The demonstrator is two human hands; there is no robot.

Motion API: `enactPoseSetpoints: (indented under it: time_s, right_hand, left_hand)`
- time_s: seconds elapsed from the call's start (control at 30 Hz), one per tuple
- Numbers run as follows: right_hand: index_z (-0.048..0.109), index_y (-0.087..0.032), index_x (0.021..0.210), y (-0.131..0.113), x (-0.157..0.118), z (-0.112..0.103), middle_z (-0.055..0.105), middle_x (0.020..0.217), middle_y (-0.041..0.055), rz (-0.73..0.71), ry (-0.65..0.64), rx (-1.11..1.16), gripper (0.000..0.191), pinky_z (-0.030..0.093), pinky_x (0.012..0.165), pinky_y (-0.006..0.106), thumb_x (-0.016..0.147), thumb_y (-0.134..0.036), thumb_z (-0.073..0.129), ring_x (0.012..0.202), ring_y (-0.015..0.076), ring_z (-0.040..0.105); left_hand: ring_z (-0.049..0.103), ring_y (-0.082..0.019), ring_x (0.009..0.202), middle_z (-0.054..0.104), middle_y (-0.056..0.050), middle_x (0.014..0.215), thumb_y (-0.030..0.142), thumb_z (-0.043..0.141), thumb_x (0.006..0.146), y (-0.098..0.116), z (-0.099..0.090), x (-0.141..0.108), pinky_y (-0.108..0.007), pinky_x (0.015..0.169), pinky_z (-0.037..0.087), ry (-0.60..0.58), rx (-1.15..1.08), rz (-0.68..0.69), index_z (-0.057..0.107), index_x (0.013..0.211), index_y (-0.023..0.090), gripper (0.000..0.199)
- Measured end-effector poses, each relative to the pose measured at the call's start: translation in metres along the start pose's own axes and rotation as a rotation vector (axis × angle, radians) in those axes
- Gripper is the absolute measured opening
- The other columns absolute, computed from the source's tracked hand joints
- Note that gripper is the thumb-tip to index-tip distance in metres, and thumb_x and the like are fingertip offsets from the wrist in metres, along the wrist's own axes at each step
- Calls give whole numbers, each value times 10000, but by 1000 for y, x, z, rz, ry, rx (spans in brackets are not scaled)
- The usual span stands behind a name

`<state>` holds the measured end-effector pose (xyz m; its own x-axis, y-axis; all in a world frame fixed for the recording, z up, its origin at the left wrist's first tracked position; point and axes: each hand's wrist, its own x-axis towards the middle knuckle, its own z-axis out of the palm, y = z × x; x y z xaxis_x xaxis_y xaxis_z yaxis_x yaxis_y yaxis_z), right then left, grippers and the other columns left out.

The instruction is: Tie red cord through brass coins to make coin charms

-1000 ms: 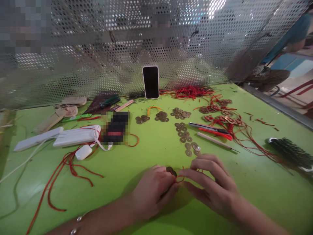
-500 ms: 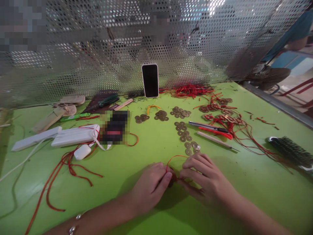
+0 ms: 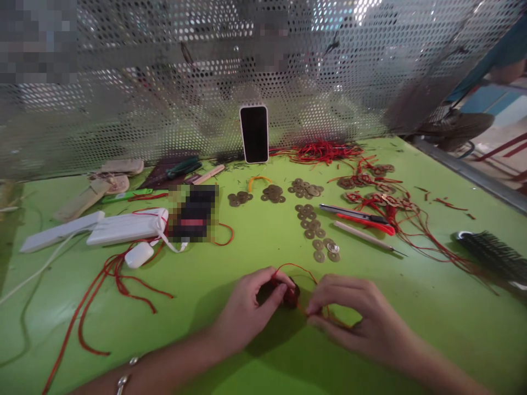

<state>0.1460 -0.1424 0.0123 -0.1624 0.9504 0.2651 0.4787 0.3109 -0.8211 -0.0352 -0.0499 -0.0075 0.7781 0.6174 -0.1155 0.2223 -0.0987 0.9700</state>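
Observation:
My left hand (image 3: pixel 255 307) pinches a small dark coin piece wrapped in red cord (image 3: pixel 291 293) between thumb and fingers, just above the green table. To its right, my right hand (image 3: pixel 354 312) has thumb and forefinger closed on the red cord (image 3: pixel 303 310) that runs out of the piece. A loop of the same cord arches above both hands, and a loose end passes under my right palm. Beyond my hands lie round coins with holes (image 3: pixel 319 256) in small groups. Part of the coin piece is hidden by my left fingers.
A utility knife (image 3: pixel 358 216), a wooden-handled awl (image 3: pixel 366 237) and a black brush (image 3: pixel 494 255) lie to the right. Tied coins with red cords (image 3: pixel 382 198) sit behind them. A phone (image 3: pixel 254 134) stands against the mesh panel. White power bank (image 3: pixel 127 226) and red cords are left.
My right hand has moved slightly right and down, drawing the cord outward. The left fingers have arched, showing more of the coin piece.

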Motion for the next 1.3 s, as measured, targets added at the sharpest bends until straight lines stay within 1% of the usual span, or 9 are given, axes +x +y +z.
enactPoseSetpoints:
  time_s: [0.3,0.57,0.63,0.73,0.83,0.93,1.07,1.2,1.3]
  right_hand:
    - [638,-203,807,9,0,14,674,749,-22,153,-20,-46,127,500,606,220,758,-86,628,649,110,618]
    - [589,-203,866,9,1,-11,657,765,-11,165,74,-105,117,510,634,224,813,-107,549,668,112,617]
    - [574,-198,881,12,2,-18,639,808,13,143,156,-221,119,504,674,257,818,-108,528,735,136,608]
    - [590,-191,914,16,2,-18,604,876,53,-17,250,-403,137,485,719,309,811,-112,548,839,180,571]
    - [608,-203,990,21,2,-7,601,874,50,-191,94,-510,217,466,667,296,824,-85,533,795,173,546]
    - [608,-186,1013,26,3,5,615,862,58,-281,-72,-672,192,444,618,294,865,-127,501,731,170,538]
    - [621,-150,888,33,3,5,623,835,69,-290,-47,-857,138,427,630,308,880,-125,485,722,179,538]
    - [619,-150,862,39,1,-4,613,827,60,-224,-64,-831,142,429,698,322,888,-128,481,758,183,532]
    - [621,-162,855,41,1,-6,603,786,45,-197,-97,-786,160,429,715,322,895,-130,469,750,178,524]
  left_hand:
    - [577,-130,797,621,-4,838,247,482,909,6,-2,-1,-241,723,448,-13,87,48,613,900,178,148]
    - [594,-136,848,644,-14,921,286,531,888,1,-1,-4,-250,757,480,23,26,13,588,993,188,154]
    - [595,-135,839,645,-13,912,269,551,877,0,-1,-5,-250,761,482,50,48,45,577,1018,191,163]
    - [598,-131,838,647,-14,918,230,556,873,0,0,-5,-245,770,489,62,60,90,571,1042,195,174]
    - [597,-125,846,645,-14,922,182,546,873,0,0,-5,-234,774,489,53,62,157,576,1020,193,151]
    - [592,-126,855,640,-16,918,153,538,872,1,0,-6,-233,773,485,40,65,198,576,1003,189,142]
    - [567,-120,812,599,-12,845,153,442,911,1,-2,-9,-233,734,464,16,-4,178,567,952,185,136]
    - [512,-112,731,536,1,779,159,365,928,-1,-7,-12,-228,656,430,-24,-70,173,536,926,196,175]
    - [489,-112,714,527,1,789,121,365,907,-1,-9,-15,-225,624,404,-42,36,182,530,912,199,182]
